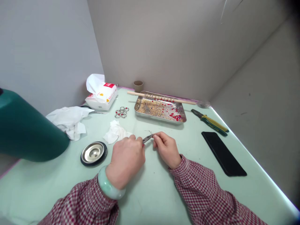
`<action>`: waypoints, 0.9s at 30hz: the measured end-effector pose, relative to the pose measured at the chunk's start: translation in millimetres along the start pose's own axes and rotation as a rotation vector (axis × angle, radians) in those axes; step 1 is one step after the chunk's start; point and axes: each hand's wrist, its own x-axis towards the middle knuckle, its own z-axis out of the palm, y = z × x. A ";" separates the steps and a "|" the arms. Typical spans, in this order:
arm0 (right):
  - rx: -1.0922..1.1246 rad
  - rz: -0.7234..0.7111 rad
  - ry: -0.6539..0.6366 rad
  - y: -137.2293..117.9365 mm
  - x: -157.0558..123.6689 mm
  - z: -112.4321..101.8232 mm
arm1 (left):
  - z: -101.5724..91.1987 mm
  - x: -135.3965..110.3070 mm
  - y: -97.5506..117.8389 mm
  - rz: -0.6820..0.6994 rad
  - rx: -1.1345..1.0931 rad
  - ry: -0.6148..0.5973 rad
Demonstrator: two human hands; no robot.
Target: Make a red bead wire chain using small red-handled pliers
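My left hand (127, 159) is wrapped round the handles of a pair of needle-nose pliers (147, 139), whose jaws point right. At their tip is a thin piece of wire (150, 132), with fine ends sticking out. Thumb and forefinger of my right hand (166, 148) pinch that wire right beside the jaws. Whether the jaws are clamped on it is too small to tell. Beyond the hands lies a metal tray (159, 117) of gold, clear and red beads. Across it rests a wooden stick (136, 93) carrying wire loops and red beads. Several beaded rings (121, 113) lie left of the tray.
Green-handled pliers (211, 122) and a black phone-like slab (222, 153) lie on the right. A round lid (93, 153), crumpled tissue (116, 132), tissue pack (102, 95), scissors (99, 112) and large green bottle (28, 128) occupy the left. A small cup (138, 86) stands behind the tray.
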 end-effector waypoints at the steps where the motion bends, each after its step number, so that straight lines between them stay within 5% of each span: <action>1: 0.117 0.067 -0.024 -0.2 1.7 -0.6 | 0.5 0.4 -0.6 0.002 -0.003 0.018; 9: 0.530 0.254 -0.130 -3.0 6.7 -5.1 | 6.3 1.9 -9.4 -0.004 -0.061 0.054; 27: 0.376 0.152 -0.009 5.9 4.8 -3.7 | 14.6 1.7 -11.7 0.179 -0.034 0.042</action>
